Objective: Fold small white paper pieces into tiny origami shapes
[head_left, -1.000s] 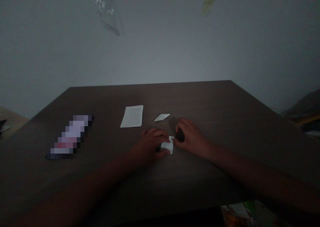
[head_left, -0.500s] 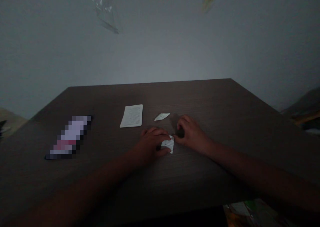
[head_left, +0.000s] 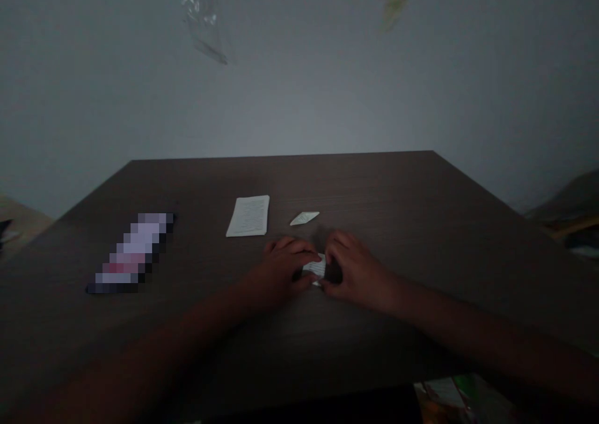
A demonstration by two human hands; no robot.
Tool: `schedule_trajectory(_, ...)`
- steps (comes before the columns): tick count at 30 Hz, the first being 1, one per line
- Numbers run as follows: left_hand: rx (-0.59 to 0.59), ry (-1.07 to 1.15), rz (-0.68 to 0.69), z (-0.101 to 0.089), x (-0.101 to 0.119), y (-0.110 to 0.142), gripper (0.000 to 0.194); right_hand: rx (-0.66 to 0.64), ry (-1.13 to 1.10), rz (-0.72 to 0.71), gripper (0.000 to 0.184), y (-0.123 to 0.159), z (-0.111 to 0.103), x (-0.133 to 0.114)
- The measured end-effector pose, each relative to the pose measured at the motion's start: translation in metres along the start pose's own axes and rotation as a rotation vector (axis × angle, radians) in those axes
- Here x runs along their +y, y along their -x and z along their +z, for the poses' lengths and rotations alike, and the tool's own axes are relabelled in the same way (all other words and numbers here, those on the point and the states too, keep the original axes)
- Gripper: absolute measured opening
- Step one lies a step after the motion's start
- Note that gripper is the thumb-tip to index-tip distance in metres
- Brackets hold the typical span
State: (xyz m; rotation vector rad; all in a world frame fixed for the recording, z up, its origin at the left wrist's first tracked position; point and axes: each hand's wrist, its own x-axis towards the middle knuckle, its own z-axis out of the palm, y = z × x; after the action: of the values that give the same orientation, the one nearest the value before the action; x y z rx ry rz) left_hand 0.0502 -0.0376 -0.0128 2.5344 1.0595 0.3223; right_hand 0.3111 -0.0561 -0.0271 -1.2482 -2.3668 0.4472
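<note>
A small folded piece of printed paper [head_left: 316, 267] lies on the dark table between my two hands. My left hand [head_left: 285, 268] grips it from the left, fingertips on its far edge and thumb at its near edge. My right hand [head_left: 353, 268] curls at its right side, thumb at the near right corner and fingers by the far right corner. Just beyond the hands rests a flat, diamond-shaped folded paper [head_left: 304, 218]. Left of that is a stack of printed paper sheets [head_left: 249, 216]. Parts of the held paper are hidden by my fingers.
A phone [head_left: 135, 249] with a blurred-out screen lies on the left of the brown table [head_left: 355, 187]. Behind the table stands a pale wall [head_left: 299, 100] with tape and clear plastic stuck on it. Colourful items [head_left: 449, 396] show below the near edge.
My right hand has come nearer, its thumb moving down from the paper's far right corner to the near right corner. My left hand stays on the paper. The view has shifted slightly.
</note>
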Motion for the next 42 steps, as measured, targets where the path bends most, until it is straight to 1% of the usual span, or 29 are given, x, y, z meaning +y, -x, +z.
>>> schedule_trajectory(4,-0.025,0.032,-0.026,-0.003,0.003,-0.001,0.035,0.007,-0.05,-0.01,0.038,0.001,0.001,-0.002)
schedule_trajectory(7,-0.031,0.038,-0.028,-0.005,0.005,-0.001,0.036,0.019,-0.074,0.016,0.039,0.0,0.003,0.001)
schedule_trajectory(13,-0.027,0.024,-0.019,-0.001,0.001,-0.002,0.038,0.083,-0.061,0.087,0.037,-0.008,0.005,0.018)
schedule_trajectory(17,-0.016,0.008,-0.004,0.003,-0.004,-0.001,0.039,0.134,-0.016,0.133,0.039,-0.018,0.005,0.03)
schedule_trajectory(22,0.013,-0.018,0.001,0.001,0.0,0.002,0.036,0.152,0.0,0.157,0.038,-0.022,0.004,0.037)
schedule_trajectory(27,0.0,-0.011,-0.017,-0.001,0.003,0.001,0.037,0.142,-0.013,0.096,0.035,-0.017,0.003,0.033)
schedule_trajectory(31,-0.016,0.004,-0.014,0.002,0.0,0.0,0.038,0.065,-0.015,0.055,0.031,-0.013,0.0,0.023)
schedule_trajectory(33,0.002,0.0,-0.01,0.004,-0.002,0.001,0.037,0.037,-0.012,0.056,0.03,-0.011,-0.002,0.017)
schedule_trajectory(36,0.027,-0.015,0.001,0.005,-0.004,0.001,0.035,0.016,-0.015,0.041,0.032,-0.009,-0.005,0.012)
schedule_trajectory(42,-0.004,0.003,-0.015,0.005,-0.006,-0.001,0.036,-0.012,-0.029,-0.006,0.041,-0.007,-0.004,0.01)
